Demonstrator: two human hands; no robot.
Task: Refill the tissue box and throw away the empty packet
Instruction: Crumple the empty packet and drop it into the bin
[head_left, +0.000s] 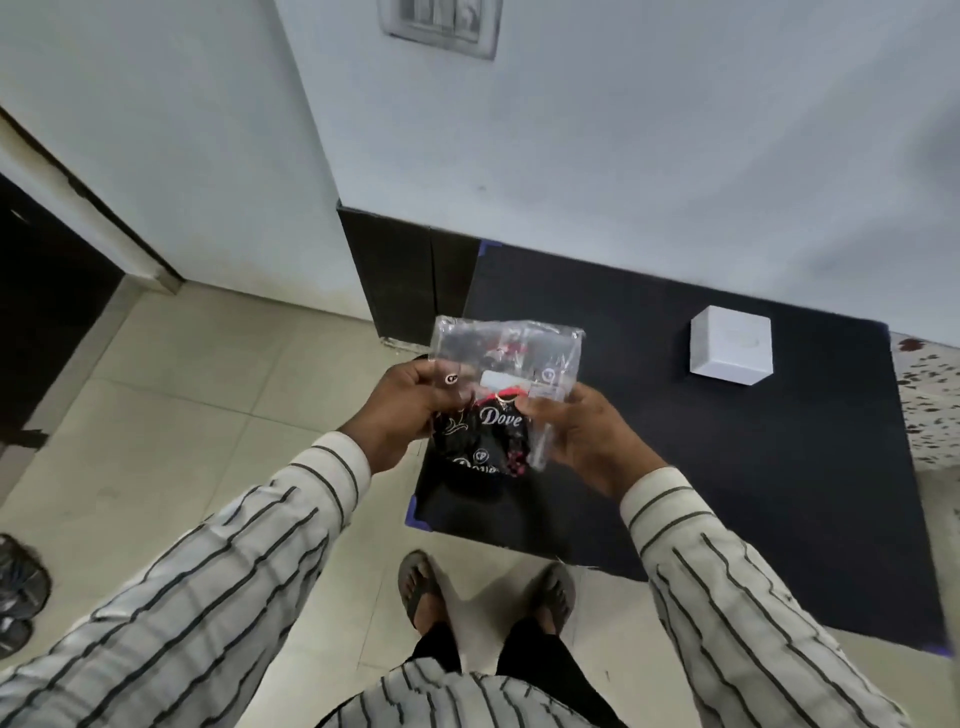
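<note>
Both hands hold a crumpled plastic packet (506, 384) above the near left corner of a black table. Its upper part is clear film and its lower part is black with "Dove" printed on it. My left hand (410, 410) pinches the packet's left edge. My right hand (587, 431) grips its right side. The packet looks flat, with no tissues visible inside. A white cube-shaped tissue box (731, 351) stands on the table, to the right of my hands and farther back.
The black table (727, 467) stands against a pale wall. Beige floor tiles spread to the left, with a dark doorway (41, 312) at far left and shoes (21, 592) by the left edge. My sandalled feet (483, 587) stand at the table's front edge.
</note>
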